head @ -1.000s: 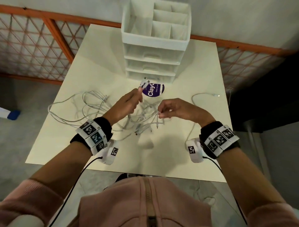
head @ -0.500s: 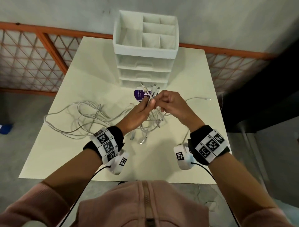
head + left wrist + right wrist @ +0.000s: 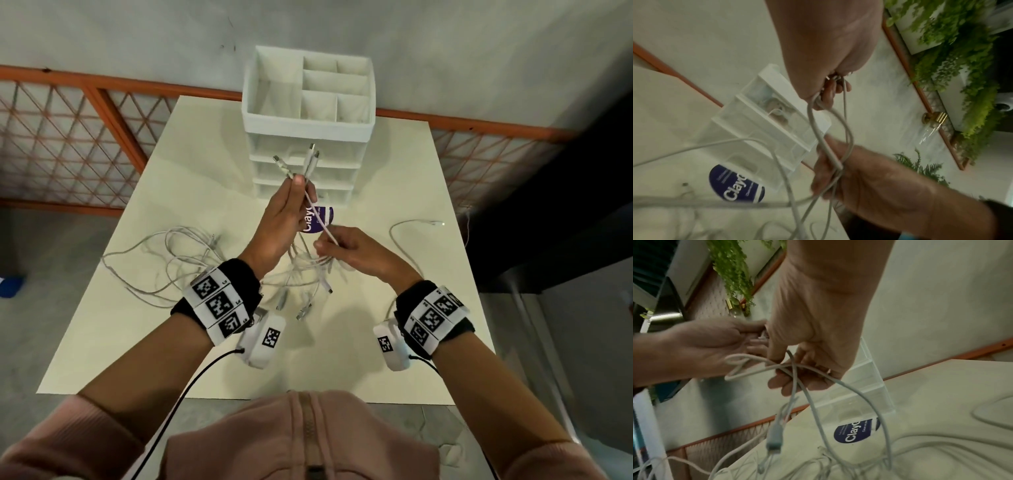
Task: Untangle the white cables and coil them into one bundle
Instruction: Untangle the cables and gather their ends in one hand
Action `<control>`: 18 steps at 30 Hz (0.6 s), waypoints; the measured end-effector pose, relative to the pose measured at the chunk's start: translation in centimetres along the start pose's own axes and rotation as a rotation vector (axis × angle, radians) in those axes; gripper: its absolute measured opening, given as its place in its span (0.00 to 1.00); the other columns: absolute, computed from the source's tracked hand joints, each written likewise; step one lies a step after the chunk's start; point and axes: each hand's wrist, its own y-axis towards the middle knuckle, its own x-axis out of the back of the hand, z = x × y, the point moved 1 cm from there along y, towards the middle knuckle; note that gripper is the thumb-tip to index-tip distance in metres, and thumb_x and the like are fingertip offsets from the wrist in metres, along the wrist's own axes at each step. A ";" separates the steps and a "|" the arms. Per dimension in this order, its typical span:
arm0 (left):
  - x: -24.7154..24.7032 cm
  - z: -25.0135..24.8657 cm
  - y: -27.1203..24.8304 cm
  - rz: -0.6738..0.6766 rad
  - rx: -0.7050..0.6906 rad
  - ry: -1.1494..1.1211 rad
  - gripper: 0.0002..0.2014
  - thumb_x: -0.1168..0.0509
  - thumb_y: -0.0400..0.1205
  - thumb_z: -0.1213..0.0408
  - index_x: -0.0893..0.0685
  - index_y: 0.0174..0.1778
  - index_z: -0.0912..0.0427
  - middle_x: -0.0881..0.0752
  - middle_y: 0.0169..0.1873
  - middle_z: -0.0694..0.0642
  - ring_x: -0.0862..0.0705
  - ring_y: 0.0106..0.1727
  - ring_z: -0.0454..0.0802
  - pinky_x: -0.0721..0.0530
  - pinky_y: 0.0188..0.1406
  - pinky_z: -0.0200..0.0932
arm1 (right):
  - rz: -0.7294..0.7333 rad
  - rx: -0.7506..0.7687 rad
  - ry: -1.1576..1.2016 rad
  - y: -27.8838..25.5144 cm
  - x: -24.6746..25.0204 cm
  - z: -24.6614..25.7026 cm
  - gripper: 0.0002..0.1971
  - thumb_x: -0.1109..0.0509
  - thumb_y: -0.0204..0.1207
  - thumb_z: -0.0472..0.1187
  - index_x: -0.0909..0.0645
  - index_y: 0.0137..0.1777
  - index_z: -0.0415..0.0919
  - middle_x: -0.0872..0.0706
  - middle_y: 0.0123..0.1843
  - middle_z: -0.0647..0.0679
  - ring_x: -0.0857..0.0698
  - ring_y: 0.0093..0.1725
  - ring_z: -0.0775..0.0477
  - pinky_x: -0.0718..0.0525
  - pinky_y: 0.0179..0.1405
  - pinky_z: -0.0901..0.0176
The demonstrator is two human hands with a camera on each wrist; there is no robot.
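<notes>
Several white cables point(image 3: 164, 263) lie tangled on the cream table point(image 3: 144, 359), with loops spread to the left and loose plugs below my hands. My left hand point(image 3: 297, 181) is raised in front of the drawers and pinches a few cable ends point(image 3: 310, 159), plugs pointing up. My right hand point(image 3: 323, 244) sits lower and nearer, pinching a strand point(image 3: 317, 214) that runs up to the left hand. In the left wrist view the strands point(image 3: 828, 142) hang from the left fingers point(image 3: 835, 91). In the right wrist view the cables point(image 3: 807, 395) cross over the right fingers point(image 3: 783, 382).
A white drawer organiser point(image 3: 308, 120) with open top compartments stands at the table's far middle. A round purple label point(image 3: 327, 214) lies in front of it. One cable end point(image 3: 435, 223) trails to the right edge. An orange lattice railing point(image 3: 85, 137) runs behind.
My left hand lifted the plug ends higher. My right hand left the spot beside it and slid down a strand toward me, so the hands are now apart.
</notes>
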 end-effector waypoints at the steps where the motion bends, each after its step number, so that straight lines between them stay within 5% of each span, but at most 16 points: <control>1: 0.1 -0.4 0.2 0.004 -0.018 -0.001 0.19 0.55 0.90 0.54 0.27 0.41 0.60 0.35 0.18 0.40 0.38 0.22 0.38 0.38 0.24 0.35 | -0.015 -0.003 -0.056 0.1 0.3 -0.3 0.07 0.36 0.81 0.42 0.21 0.41 0.47 0.15 0.43 0.48 0.16 0.40 0.61 0.21 0.45 0.67; 4: 0.5 -1.3 0.7 -0.027 -0.073 0.024 0.19 0.55 0.90 0.53 0.26 0.41 0.59 0.35 0.22 0.41 0.38 0.23 0.39 0.37 0.26 0.35 | -0.260 0.054 -0.226 0.5 1.4 -0.9 0.08 0.38 0.82 0.43 0.16 0.49 0.46 0.21 0.51 0.48 0.21 0.53 0.48 0.21 0.59 0.55; 8: 1.1 -1.9 1.3 -0.131 -0.146 0.130 0.18 0.54 0.90 0.58 0.24 0.40 0.56 0.26 0.33 0.41 0.29 0.33 0.32 0.31 0.37 0.29 | -0.745 0.381 -0.520 0.0 3.4 1.0 0.07 0.33 0.78 0.43 0.20 0.46 0.38 0.21 0.44 0.51 0.26 0.47 0.46 0.28 0.50 0.55; 10: 1.6 -2.0 1.8 -0.169 -0.153 0.099 0.18 0.54 0.90 0.60 0.23 0.40 0.55 0.25 0.36 0.43 0.28 0.35 0.30 0.31 0.40 0.25 | -0.664 0.368 -0.343 -0.7 4.2 3.1 0.09 0.33 0.79 0.42 0.23 0.40 0.38 0.22 0.33 0.54 0.21 0.38 0.50 0.26 0.41 0.60; 13: 2.2 -2.5 2.7 -0.217 -0.142 0.033 0.18 0.55 0.90 0.59 0.24 0.40 0.56 0.27 0.33 0.44 0.29 0.30 0.31 0.31 0.33 0.27 | -0.309 0.185 -0.142 -1.5 4.7 4.6 0.17 0.35 0.81 0.44 0.26 0.30 0.42 0.23 0.21 0.55 0.23 0.23 0.57 0.26 0.29 0.68; 16: 3.1 -3.0 3.3 -0.254 -0.157 -0.039 0.20 0.55 0.90 0.56 0.25 0.36 0.50 0.32 0.30 0.45 0.36 0.26 0.37 0.38 0.28 0.32 | -0.022 0.022 -0.157 -2.0 5.2 2.4 0.17 0.33 0.79 0.46 0.25 0.28 0.43 0.22 0.21 0.57 0.23 0.24 0.56 0.28 0.28 0.70; 18: 3.8 -3.3 3.5 -0.300 -0.149 -0.077 0.20 0.56 0.90 0.55 0.26 0.35 0.51 0.34 0.28 0.45 0.39 0.24 0.38 0.41 0.24 0.32 | 0.059 -0.096 -0.284 -2.1 5.7 -0.5 0.18 0.34 0.80 0.49 0.21 0.30 0.42 0.19 0.26 0.55 0.21 0.29 0.60 0.27 0.37 0.70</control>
